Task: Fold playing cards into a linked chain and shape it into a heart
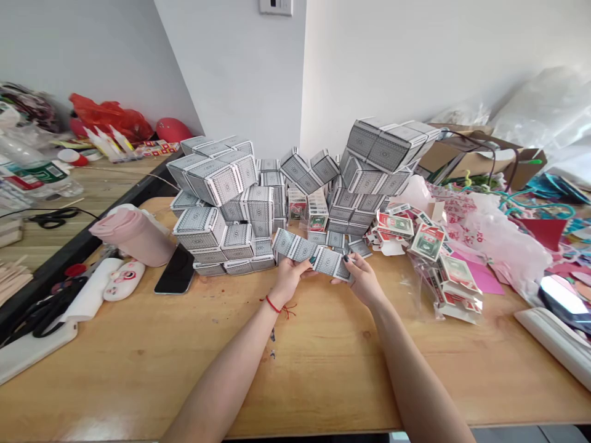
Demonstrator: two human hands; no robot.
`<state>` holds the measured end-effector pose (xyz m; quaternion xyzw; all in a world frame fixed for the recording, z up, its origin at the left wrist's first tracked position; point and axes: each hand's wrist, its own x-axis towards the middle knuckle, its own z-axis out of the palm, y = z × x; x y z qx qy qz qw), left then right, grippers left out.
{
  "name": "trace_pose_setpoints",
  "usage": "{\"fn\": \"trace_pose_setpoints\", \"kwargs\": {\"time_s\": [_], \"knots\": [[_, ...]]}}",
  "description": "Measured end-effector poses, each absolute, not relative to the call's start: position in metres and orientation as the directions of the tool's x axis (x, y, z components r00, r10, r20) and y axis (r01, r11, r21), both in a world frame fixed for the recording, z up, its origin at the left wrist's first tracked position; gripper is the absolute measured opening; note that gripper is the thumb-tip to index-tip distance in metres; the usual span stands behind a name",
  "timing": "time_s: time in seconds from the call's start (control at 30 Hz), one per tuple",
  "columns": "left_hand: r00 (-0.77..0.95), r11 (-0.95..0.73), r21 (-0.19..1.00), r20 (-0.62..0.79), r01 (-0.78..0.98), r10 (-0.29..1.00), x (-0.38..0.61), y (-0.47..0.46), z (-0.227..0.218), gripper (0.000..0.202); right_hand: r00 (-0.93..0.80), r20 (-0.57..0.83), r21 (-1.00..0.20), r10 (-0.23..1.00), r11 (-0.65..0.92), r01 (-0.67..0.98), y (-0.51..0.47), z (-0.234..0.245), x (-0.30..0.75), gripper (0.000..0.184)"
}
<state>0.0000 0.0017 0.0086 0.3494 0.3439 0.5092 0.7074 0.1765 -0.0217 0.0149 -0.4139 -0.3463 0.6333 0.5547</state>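
Note:
A strip of grey-patterned playing cards (327,262), joined end to end, stretches between my hands above the wooden table. My left hand (292,277), with a red string bracelet at the wrist, pinches the strip near its middle. At the strip's right end, my right hand (361,279) grips it between thumb and fingers. Just beyond stand blocks folded from the same cards: a left stack (210,215) and a right stack (376,163). Two tilted card blocks (308,169) bridge the gap between them. A few loose cards (360,247) lie beyond my right hand.
Torn red-and-green card boxes (429,243) and plastic wrappers lie to the right. A black phone (175,271), a pink cup (133,235) and a white computer mouse (124,280) are at left. A white case (554,344) sits by the right edge; the wooden table (323,369) extends toward me.

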Motion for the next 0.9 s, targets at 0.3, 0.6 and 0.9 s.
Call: {"fn": "trace_pose_setpoints", "kwargs": {"time_s": [0.3, 0.6, 0.9], "knots": [[0.357, 0.321, 0.823, -0.157, -0.469, 0.921, -0.0033, 0.0023, 0.0118, 0.024, -0.013, -0.081, -0.937, 0.997, -0.081, -0.339, -0.0242, 0.0210, 0.1698, 0.031], [0.442, 0.316, 0.875, -0.135, -0.367, 0.887, -0.0027, 0.0026, 0.0086, 0.021, 0.083, -0.016, -0.965, 0.996, 0.006, -0.263, -0.0217, 0.0130, 0.1729, 0.027], [0.427, 0.314, 0.833, -0.105, -0.455, 0.898, 0.0034, 0.0003, 0.0063, 0.037, 0.148, 0.108, -0.987, 0.983, 0.123, -0.098, -0.0245, 0.0156, 0.1686, 0.025]]}}
